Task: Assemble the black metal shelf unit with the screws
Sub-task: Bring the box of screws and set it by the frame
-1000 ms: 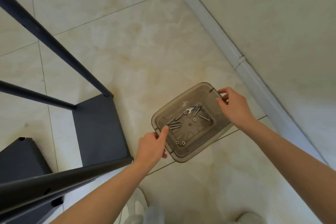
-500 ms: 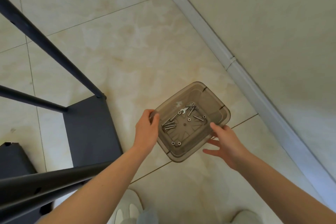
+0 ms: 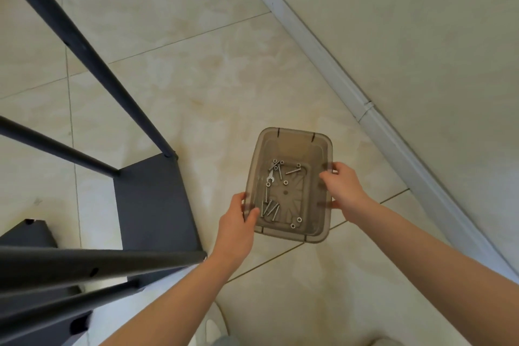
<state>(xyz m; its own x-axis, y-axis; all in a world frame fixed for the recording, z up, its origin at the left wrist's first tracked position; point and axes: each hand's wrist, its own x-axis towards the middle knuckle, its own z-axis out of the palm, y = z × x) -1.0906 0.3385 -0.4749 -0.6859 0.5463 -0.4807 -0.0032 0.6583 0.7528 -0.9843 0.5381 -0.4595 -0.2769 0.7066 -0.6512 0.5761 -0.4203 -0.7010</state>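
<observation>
Head view: both your hands are on the smoky see-through bin. Your left hand clamps its left long wall with the thumb hooked inside over the rim, and your right hand is curled over the right wall opposite, so neither hand is free. The bin looks lifted off the floor, but the gap can't be confirmed. Main risk: everything inside is loose. Some screws are bunched by your left thumb, more lie at the far end beside a small wrench, and ring-shaped pieces sit at the near end. Any tilt slides them to one wall, and a jerk could send them over the rim onto hard tile, likely rolling under the shelf unit or to the skirting. Second risk: the plastic looks slick and you grip only the side walls, so one slipping hand drops the lot. Third: swing left and the bin could knock the near black post. The shelf unit stands on the floor left of your left hand, near but not touching it, with its dark panel just beside that wrist. The screws lie between your hands, most of them nearer the left.
</observation>
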